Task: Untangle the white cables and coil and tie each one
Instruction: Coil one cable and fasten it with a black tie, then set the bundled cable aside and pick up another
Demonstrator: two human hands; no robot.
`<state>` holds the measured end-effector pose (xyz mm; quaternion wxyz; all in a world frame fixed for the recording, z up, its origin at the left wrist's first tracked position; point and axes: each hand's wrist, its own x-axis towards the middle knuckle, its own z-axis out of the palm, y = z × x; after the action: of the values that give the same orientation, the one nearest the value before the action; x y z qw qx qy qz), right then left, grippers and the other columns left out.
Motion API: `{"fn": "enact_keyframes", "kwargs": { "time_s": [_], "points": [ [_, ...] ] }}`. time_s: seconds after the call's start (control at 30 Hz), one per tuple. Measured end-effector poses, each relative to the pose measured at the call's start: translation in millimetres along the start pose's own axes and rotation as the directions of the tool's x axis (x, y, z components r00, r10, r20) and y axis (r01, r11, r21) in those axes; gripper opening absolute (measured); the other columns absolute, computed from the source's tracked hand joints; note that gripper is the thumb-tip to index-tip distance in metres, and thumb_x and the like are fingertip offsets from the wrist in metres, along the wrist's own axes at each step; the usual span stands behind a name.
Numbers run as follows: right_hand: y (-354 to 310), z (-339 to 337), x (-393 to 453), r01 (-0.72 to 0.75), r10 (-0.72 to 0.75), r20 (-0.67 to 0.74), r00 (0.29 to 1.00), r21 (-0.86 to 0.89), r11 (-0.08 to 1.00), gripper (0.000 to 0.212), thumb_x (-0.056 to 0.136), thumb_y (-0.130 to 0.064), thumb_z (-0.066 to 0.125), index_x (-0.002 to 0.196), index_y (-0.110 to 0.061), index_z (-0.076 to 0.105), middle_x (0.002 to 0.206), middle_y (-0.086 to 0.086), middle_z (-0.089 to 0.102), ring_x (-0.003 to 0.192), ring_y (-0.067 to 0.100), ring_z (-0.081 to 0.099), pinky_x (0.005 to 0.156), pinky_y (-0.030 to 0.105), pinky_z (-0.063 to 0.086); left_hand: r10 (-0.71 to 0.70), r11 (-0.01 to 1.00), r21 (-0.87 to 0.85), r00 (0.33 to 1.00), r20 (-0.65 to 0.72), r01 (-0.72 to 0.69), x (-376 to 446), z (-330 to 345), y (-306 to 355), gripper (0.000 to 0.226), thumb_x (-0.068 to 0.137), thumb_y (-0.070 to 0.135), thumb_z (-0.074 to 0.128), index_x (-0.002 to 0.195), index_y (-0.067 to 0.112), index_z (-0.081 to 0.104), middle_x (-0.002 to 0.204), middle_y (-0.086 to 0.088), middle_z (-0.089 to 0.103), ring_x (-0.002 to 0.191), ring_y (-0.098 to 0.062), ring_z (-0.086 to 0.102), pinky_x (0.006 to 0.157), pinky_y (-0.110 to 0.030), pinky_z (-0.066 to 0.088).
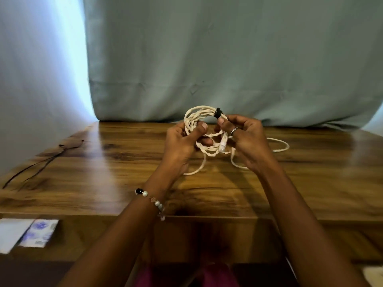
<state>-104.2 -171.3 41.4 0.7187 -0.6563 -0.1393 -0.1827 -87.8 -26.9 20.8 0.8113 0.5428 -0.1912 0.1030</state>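
Observation:
A coil of white cable [198, 114] is held up above the wooden table [107, 175]. A black tie [218, 113] sits on the coil's upper right. My left hand [182, 143] grips the coil's left side, thumb over the loops. My right hand [246, 139], with a ring, pinches the coil just below the tie. A clear plug [223, 144] hangs between my hands. More white cable [281, 144] trails loose on the table to the right and beneath my hands.
Thin black ties [41, 162] lie on the table's left part. A pale blue curtain [207, 59] hangs right behind the table. White papers [31, 233] lie below the table's front edge at the left.

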Motion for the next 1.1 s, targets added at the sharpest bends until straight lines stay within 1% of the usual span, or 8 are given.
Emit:
{"fn": "enact_keyframes", "kwargs": {
  "time_s": [0.07, 0.2, 0.33, 0.4, 0.57, 0.73, 0.87, 1.1],
  "points": [
    [-11, -27, -6, -0.138, 0.142, 0.017, 0.99, -0.134, 0.981, 0.019, 0.089, -0.016, 0.066, 0.1, -0.001, 0.068, 0.085, 0.016, 0.071, 0.07, 0.027, 0.068, 0.061, 0.039, 0.057, -0.043, 0.998, -0.042, 0.999, 0.002, 0.043, -2, 28, -12, 0.005, 0.088, 0.003, 0.064, 0.092, 0.004, 0.067, 0.073, -0.007, 0.072, 0.06, -0.02, 0.069, 0.059, -0.038, 0.06],
    [-35, -96, -13, -0.309, 0.284, -0.127, 0.95, -0.28, 0.909, 0.014, 0.087, -0.014, 0.068, 0.093, -0.001, 0.066, 0.078, 0.018, 0.071, 0.058, 0.029, 0.066, 0.05, 0.037, 0.056, -0.24, 0.971, 0.002, 0.966, 0.095, 0.24, -2, 91, -42, 0.018, 0.094, 0.015, 0.06, 0.104, 0.001, 0.065, 0.09, -0.015, 0.071, 0.073, -0.026, 0.069, 0.072, -0.047, 0.057],
    [-42, -180, -24, -0.45, 0.368, -0.317, 0.874, -0.246, 0.858, 0.007, 0.089, -0.012, 0.064, 0.093, -0.006, 0.065, 0.08, 0.016, 0.068, 0.06, 0.027, 0.065, 0.048, 0.037, 0.056, -0.407, 0.914, 0.078, 0.895, 0.185, 0.399, 0, 149, -69, 0.013, 0.096, 0.022, 0.057, 0.094, 0.01, 0.062, 0.08, -0.006, 0.066, 0.061, -0.016, 0.064, 0.068, -0.038, 0.058],
    [-41, -227, -36, -0.511, 0.397, -0.44, 0.805, -0.176, 0.841, 0.016, 0.09, -0.014, 0.063, 0.104, -0.006, 0.063, 0.084, 0.014, 0.066, 0.065, 0.026, 0.064, 0.047, 0.034, 0.056, -0.459, 0.888, 0.129, 0.863, 0.209, 0.441, 3, 175, -84, 0.01, 0.096, 0.016, 0.056, 0.087, 0.014, 0.06, 0.078, -0.004, 0.062, 0.061, -0.016, 0.061, 0.065, -0.035, 0.057],
    [-34, -321, -69, -0.504, 0.316, -0.722, 0.616, -0.053, 0.862, 0.01, 0.091, -0.014, 0.06, 0.099, -0.007, 0.061, 0.08, 0.011, 0.061, 0.062, 0.023, 0.06, 0.041, 0.034, 0.055, -0.498, 0.863, 0.274, 0.807, 0.317, 0.424, 2, 240, -120, 0.013, 0.095, 0.009, 0.056, 0.083, 0.014, 0.057, 0.074, -0.006, 0.065, 0.048, -0.012, 0.059, 0.048, -0.024, 0.052],
    [3, -412, -78, -0.513, 0.094, -0.92, 0.381, -0.126, 0.849, 0.048, 0.064, -0.035, 0.079, 0.093, 0.002, 0.066, 0.101, 0.022, 0.068, 0.073, 0.036, 0.069, 0.057, 0.051, 0.058, -0.479, 0.865, 0.384, 0.755, 0.448, 0.321, -4, 288, -147, 0.008, 0.093, 0.007, 0.058, 0.086, 0.01, 0.06, 0.075, -0.009, 0.067, 0.054, -0.018, 0.06, 0.05, -0.028, 0.05],
    [-1, -407, -81, -0.574, -0.029, -0.967, 0.253, -0.174, 0.8, 0.048, 0.085, -0.039, 0.068, 0.116, -0.004, 0.056, 0.117, 0.011, 0.06, 0.096, 0.029, 0.065, 0.075, 0.047, 0.058, -0.48, 0.863, 0.4, 0.75, 0.455, 0.31, -1, 302, -163, 0.004, 0.093, 0.007, 0.059, 0.092, 0.006, 0.062, 0.074, -0.009, 0.067, 0.054, -0.018, 0.059, 0.05, -0.027, 0.048],
    [11, -406, -71, -0.731, -0.104, -0.914, 0.392, -0.378, 0.569, 0.063, 0.091, -0.058, 0.047, 0.105, 0.002, 0.063, 0.113, 0.021, 0.063, 0.11, 0.037, 0.056, 0.093, 0.048, 0.045, -0.462, 0.868, 0.403, 0.767, 0.445, 0.29, 7, 285, -169, 0.01, 0.094, 0.008, 0.057, 0.087, 0.011, 0.063, 0.076, -0.011, 0.068, 0.053, -0.017, 0.059, 0.043, -0.022, 0.046]
  ]
}}
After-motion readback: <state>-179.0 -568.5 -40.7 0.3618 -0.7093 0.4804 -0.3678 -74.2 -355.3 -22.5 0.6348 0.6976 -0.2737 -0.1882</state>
